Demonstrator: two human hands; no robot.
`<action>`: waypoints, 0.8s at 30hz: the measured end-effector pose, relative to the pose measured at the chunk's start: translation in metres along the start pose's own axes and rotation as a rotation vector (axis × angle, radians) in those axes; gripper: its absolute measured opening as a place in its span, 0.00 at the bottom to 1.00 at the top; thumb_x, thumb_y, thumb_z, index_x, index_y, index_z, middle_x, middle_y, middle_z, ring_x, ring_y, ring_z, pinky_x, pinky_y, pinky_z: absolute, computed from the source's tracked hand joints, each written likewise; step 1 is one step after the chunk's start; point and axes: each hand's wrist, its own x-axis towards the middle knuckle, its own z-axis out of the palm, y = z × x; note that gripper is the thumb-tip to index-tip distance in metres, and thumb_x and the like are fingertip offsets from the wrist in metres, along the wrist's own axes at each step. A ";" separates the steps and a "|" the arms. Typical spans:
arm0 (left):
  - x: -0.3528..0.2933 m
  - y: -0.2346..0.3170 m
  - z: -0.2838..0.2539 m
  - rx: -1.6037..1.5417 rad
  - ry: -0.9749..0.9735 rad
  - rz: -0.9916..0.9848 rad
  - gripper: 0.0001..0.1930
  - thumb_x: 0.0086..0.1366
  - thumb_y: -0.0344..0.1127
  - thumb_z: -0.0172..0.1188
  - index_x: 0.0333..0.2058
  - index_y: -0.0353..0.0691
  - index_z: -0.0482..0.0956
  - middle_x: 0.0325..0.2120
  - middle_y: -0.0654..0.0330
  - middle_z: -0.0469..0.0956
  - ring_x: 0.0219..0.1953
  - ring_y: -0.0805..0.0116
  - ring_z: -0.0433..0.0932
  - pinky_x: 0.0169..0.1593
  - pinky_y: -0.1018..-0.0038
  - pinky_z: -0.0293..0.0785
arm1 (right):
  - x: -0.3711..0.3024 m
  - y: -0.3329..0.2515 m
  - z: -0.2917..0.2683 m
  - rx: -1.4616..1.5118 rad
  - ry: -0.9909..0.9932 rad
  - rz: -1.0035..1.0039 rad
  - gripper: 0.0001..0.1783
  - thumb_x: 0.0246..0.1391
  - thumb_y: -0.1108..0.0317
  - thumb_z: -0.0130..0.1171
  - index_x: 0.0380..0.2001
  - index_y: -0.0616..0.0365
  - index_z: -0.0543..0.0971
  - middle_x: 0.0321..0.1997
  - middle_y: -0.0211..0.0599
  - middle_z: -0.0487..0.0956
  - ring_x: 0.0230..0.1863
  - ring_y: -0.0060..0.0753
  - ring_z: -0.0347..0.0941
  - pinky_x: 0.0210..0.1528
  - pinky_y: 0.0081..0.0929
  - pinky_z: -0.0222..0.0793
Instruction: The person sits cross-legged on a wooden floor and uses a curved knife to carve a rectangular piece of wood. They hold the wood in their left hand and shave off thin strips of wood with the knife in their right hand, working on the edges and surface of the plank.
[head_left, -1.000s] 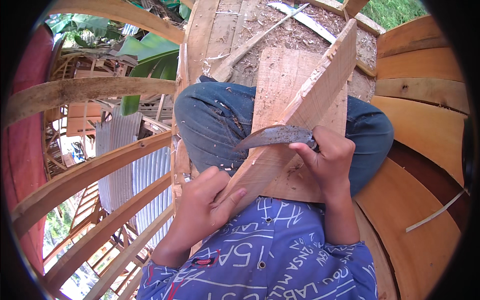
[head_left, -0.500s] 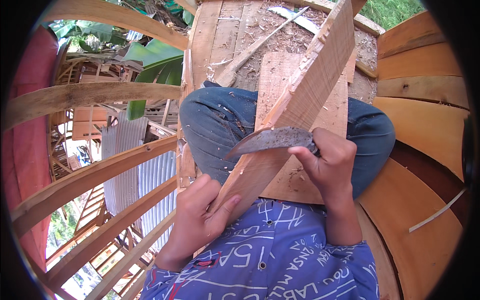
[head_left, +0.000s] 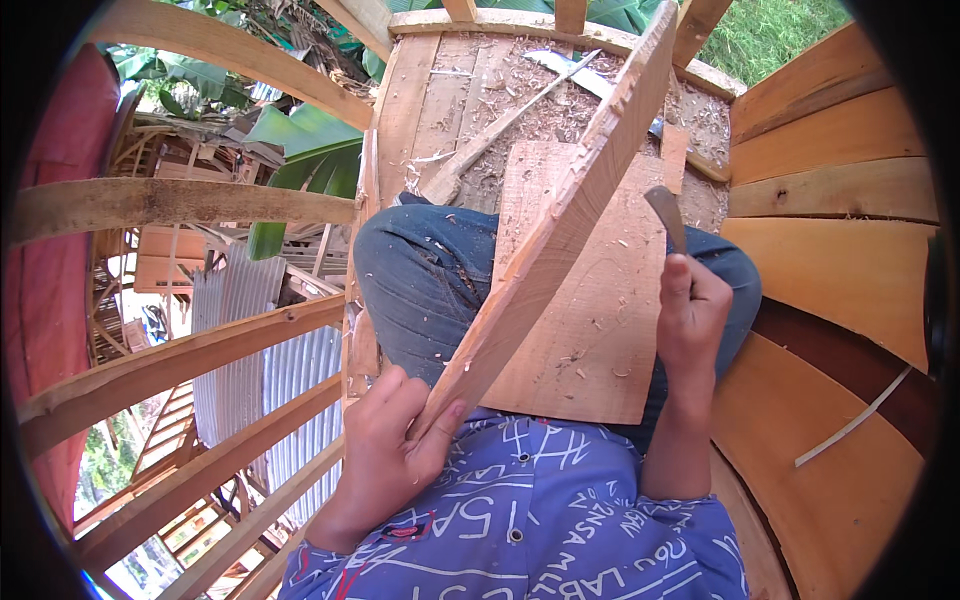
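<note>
My left hand (head_left: 385, 450) is closed around the lower end of a long wooden plank (head_left: 555, 265). The plank is held tilted on edge, its far end up and to the right, with a rough, notched edge along its upper part. In my right hand (head_left: 692, 315) is a curved knife (head_left: 668, 215), raised to the right of the plank and apart from it. Its handle is mostly hidden in the fist, and the dark blade shows nearly edge-on. Beneath the plank, a wide flat board (head_left: 590, 350) lies across my lap, with a few shavings on it.
Wood shavings cover the plank floor (head_left: 410, 90) ahead, where a long tapered stick (head_left: 510, 118) and a pale blade-like strip (head_left: 570, 70) lie. Wooden rails (head_left: 200, 355) with gaps run along the left. A board wall (head_left: 820, 260) closes the right side.
The curved knife has left the plank's edge and swung up and to the right with my right hand. The plank stands more on edge, showing more of the lap board.
</note>
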 end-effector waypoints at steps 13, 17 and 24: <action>0.010 -0.005 0.027 0.090 0.007 0.048 0.10 0.54 0.24 0.63 0.23 0.34 0.69 0.21 0.53 0.63 0.21 0.53 0.67 0.24 0.62 0.60 | -0.035 -0.006 0.013 -0.279 -0.231 -0.118 0.29 0.51 0.46 0.63 0.12 0.60 0.70 0.10 0.45 0.66 0.12 0.46 0.66 0.16 0.34 0.59; 0.013 0.001 0.026 0.093 -0.041 -0.004 0.09 0.54 0.25 0.63 0.25 0.34 0.69 0.22 0.52 0.64 0.22 0.52 0.69 0.25 0.61 0.63 | -0.044 -0.015 0.023 -0.413 -0.236 -0.238 0.31 0.46 0.41 0.65 0.10 0.55 0.67 0.09 0.39 0.67 0.12 0.44 0.68 0.15 0.34 0.60; 0.013 -0.002 0.024 0.074 -0.068 -0.050 0.10 0.56 0.26 0.64 0.26 0.35 0.69 0.23 0.52 0.64 0.23 0.50 0.69 0.25 0.61 0.63 | -0.025 -0.007 0.025 -0.533 -0.140 -0.345 0.33 0.41 0.37 0.66 0.09 0.54 0.66 0.09 0.36 0.64 0.11 0.40 0.65 0.13 0.32 0.58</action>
